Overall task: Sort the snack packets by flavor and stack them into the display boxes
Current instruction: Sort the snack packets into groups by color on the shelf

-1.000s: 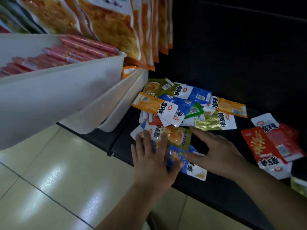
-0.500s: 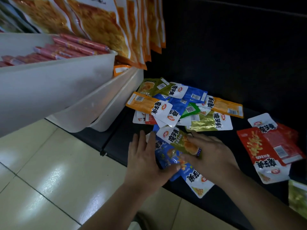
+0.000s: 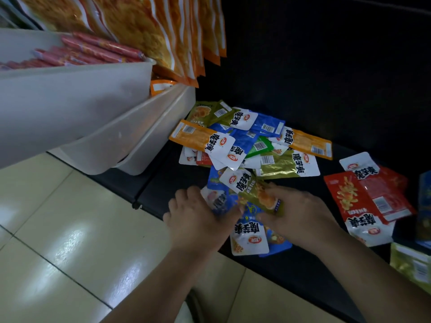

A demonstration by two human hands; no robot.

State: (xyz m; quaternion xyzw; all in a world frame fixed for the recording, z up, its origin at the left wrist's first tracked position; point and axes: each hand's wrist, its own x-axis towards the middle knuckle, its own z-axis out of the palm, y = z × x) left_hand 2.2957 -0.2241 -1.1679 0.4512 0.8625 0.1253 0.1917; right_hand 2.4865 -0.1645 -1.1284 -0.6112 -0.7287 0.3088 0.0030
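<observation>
Pinching the olive-green packet (image 3: 254,191) between thumb and fingers, my right hand (image 3: 300,213) has it tilted up off the blue packets (image 3: 249,236). My left hand (image 3: 200,217) grips those at their left side, thumb on top, by the front edge of the black shelf (image 3: 303,266). A second ago both palms lay flat on this little stack, so the odd flavour is now peeled off. I judge the blues are ready to be squared up as one lot.

The shelf is matt and dark (packets should slide on it easily). At its left end the white display boxes (image 3: 70,108) are smooth moulded plastic with rounded corners, and the top one holds glossy red sausage sticks (image 3: 98,50). Toward the back edge lies the unsorted heap (image 3: 247,141) of flat foil sachets in orange, blue, green and gold. They are slick, crinkled and overlapping. Near the right end two red packets (image 3: 363,206) lie together. The sachet I hold is thin, limp and shiny.
</observation>
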